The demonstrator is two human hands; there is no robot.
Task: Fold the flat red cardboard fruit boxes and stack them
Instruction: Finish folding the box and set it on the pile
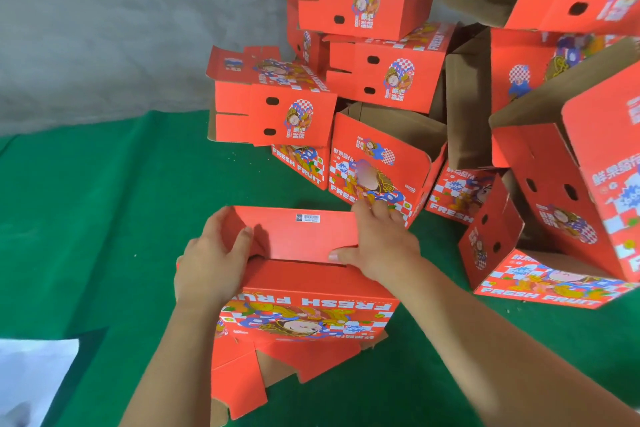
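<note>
A partly folded red printed cardboard fruit box [304, 288] lies nearest, one plain red flap [294, 232] raised, loose flaps spread below. Beyond it, folded red boxes [381, 73] sit heaped, several tipped.

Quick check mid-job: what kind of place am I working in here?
Probably a packing or warehouse work area, not a home: a pile of folded red fruit boxes, green floor covering and a bare grey wall.

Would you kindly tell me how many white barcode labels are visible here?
1: the barcode label sits on the upright flap of the box gripped by the left hand and right hand; labels on other boxes may be hidden.
</note>
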